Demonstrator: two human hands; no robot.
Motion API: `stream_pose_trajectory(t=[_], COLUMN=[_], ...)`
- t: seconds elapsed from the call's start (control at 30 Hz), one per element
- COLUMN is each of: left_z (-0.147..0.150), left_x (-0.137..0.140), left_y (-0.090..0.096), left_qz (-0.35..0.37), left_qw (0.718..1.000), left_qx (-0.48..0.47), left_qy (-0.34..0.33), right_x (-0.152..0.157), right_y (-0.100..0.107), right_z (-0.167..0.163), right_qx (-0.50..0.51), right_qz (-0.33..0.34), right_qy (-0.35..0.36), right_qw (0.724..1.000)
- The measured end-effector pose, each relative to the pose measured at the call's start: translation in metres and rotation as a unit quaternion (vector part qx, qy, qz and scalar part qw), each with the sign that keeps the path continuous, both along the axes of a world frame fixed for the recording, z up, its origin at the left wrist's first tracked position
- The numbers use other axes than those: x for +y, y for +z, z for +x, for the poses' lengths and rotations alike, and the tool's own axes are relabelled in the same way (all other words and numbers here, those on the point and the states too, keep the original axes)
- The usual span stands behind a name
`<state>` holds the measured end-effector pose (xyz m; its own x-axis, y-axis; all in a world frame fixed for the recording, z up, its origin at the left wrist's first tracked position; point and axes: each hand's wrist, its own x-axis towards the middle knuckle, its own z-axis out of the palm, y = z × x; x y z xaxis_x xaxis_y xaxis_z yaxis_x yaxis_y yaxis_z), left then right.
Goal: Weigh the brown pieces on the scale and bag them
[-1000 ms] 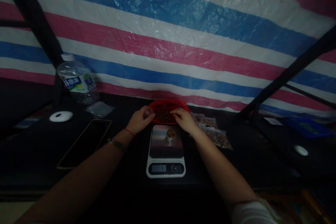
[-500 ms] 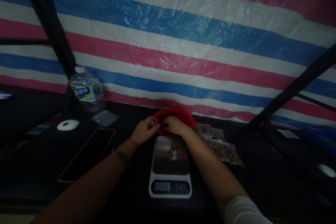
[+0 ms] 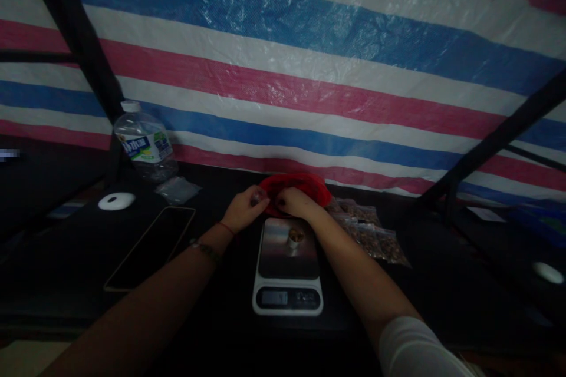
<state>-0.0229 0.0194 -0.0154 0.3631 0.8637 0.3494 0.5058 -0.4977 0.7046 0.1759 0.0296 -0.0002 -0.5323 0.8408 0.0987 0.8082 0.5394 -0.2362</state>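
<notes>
My left hand (image 3: pixel 242 209) is closed at the left rim of a red plastic bag (image 3: pixel 316 187), with a small see-through thing (image 3: pixel 257 195) between thumb and fingers; its kind is too dim to name. Over the bag's opening, my right hand (image 3: pixel 295 202) has its fingers curled together and dipped inside; whatever they pinch is hidden. In front of the bag lies a white kitchen scale (image 3: pixel 287 298) with a steel plate and a lit display. On the plate stands a small white cup (image 3: pixel 295 243) holding brownish pieces.
Zip bags of brown bits (image 3: pixel 375 238) lie right of the scale. To the left are a phone (image 3: pixel 152 247), a white oval device (image 3: pixel 116 201), clear empty-looking zip bags (image 3: pixel 178 189) and a large plastic bottle (image 3: pixel 145 144). Black frame bars and a striped tarp stand behind.
The view has tilted slightly, so the table items sit a little higher. My right hand has shifted a little within the bag's opening; my left hand keeps its grip at the rim.
</notes>
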Motion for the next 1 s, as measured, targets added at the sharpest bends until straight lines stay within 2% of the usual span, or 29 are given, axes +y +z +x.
stream_pose_trajectory(t=[0.17, 0.3, 0.4, 0.47, 0.57, 0.63, 0.8, 1.0], left_z=[0.001, 0.001, 0.001, 0.001, 0.001, 0.001, 0.000, 0.000], left_x=[0.000, 0.001, 0.000, 0.000, 0.001, 0.001, 0.000, -0.002], left_y=[-0.002, -0.002, -0.002, -0.002, -0.002, -0.003, -0.004, -0.003], left_qz=[0.002, 0.001, -0.006, -0.008, -0.004, -0.005, 0.005, -0.002], left_qw=[1.000, 1.000, 1.000, 1.000, 1.000, 1.000, 0.999, 0.999], left_qx=[-0.018, -0.023, -0.021, -0.022, -0.024, -0.023, -0.025, -0.032], left_qy=[0.004, 0.013, 0.017, 0.016, 0.015, 0.015, 0.019, 0.019], right_x=[-0.005, -0.009, -0.021, -0.036, -0.063, -0.078, -0.090, -0.088], right_y=[0.004, 0.018, 0.044, 0.066, 0.097, 0.109, 0.112, 0.107], right_z=[-0.006, -0.006, 0.004, 0.014, 0.022, 0.021, 0.013, 0.013], right_qx=[-0.044, -0.063, -0.016, 0.036, 0.082, 0.072, -0.011, -0.051], right_qz=[-0.041, -0.038, -0.001, -0.003, -0.052, -0.085, -0.164, -0.209], right_qy=[-0.030, -0.041, -0.045, -0.038, 0.005, 0.024, 0.005, -0.019], right_qw=[0.998, 0.996, 0.999, 0.999, 0.995, 0.993, 0.986, 0.976])
